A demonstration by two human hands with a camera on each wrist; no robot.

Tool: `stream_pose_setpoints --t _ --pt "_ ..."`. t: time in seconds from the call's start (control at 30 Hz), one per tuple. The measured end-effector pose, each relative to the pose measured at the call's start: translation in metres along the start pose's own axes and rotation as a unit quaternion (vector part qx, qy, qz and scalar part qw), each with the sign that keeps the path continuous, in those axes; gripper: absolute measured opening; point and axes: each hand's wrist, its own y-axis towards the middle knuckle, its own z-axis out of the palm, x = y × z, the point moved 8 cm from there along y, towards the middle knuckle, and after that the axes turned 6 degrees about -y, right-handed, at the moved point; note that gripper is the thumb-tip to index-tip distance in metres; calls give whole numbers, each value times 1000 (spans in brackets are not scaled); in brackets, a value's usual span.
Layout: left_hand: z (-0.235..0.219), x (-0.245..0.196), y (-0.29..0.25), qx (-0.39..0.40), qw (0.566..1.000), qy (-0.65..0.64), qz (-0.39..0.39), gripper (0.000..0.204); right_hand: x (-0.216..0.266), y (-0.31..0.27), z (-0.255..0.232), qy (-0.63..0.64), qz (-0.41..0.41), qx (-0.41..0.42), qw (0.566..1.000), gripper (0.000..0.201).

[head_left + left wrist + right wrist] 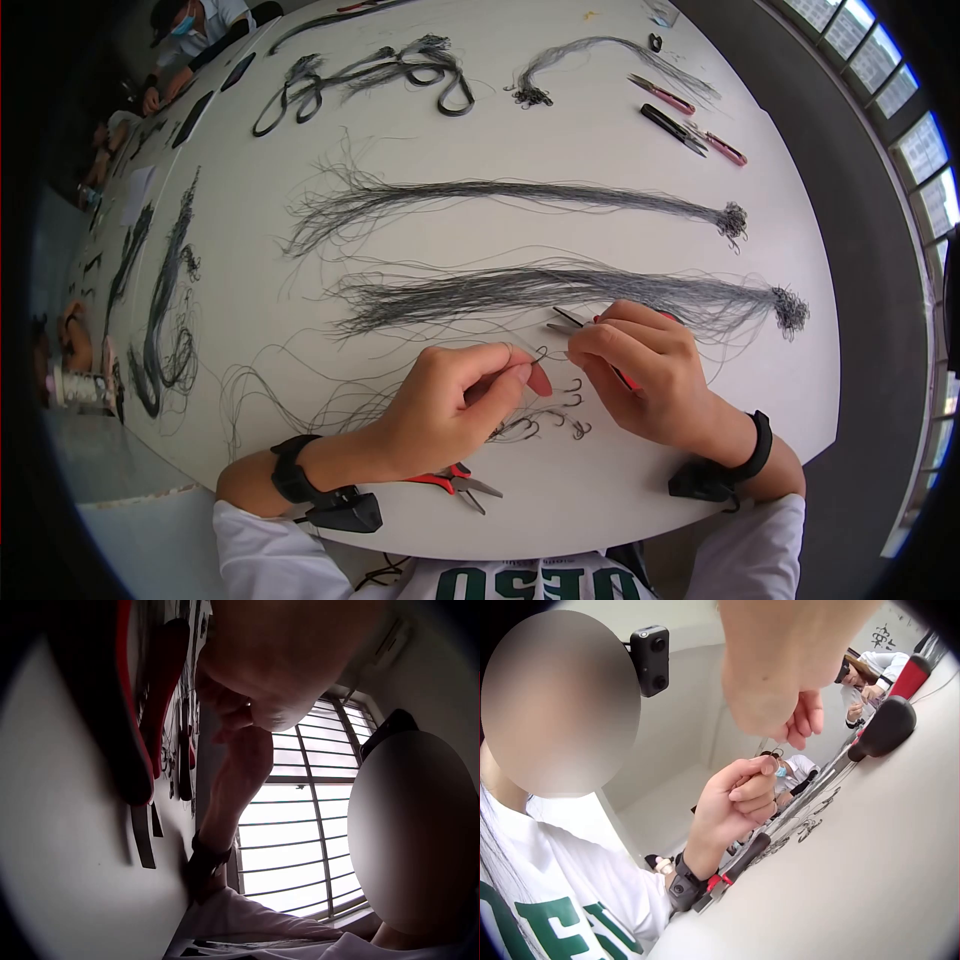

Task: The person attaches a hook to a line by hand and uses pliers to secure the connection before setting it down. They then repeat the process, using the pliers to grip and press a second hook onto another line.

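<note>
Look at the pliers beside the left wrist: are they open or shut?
Open; the pliers show a gap between their tips.

Pinched hook (541,354) partly hidden

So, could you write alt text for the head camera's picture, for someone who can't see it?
A person's left hand pinches a small hook over a white table, with the right hand close beside it. Beyond lie two long bundles of dark strands, hooks bunched at one end; red-handled pliers lie nearer the person.
</note>
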Motion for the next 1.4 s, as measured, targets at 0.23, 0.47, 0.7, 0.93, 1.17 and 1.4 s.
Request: stream_pose_setpoints --t 0.23,0.47,0.7,0.93,1.17,1.4 --pt "-5 10 2 -12 996 -87 -14 24 -15 0 -12 -143 133 84 977 21" --pt "-4 9 7 5 987 -162 -23 27 -14 -24 -7 -253 172 214 928 38" --pt "-9 8 7 -21 986 -162 2 28 -13 -26 -1 -229 153 194 942 24" --pt "-13 13 8 -28 976 -215 4 27 -14 -23 -5 -233 120 129 956 19" --pt "-13 13 8 -36 975 -219 16 27 -7 -13 -20 -191 121 94 970 20" --pt "-17 15 8 -58 967 -249 4 25 -18 -8 -11 82 223 80 968 16"
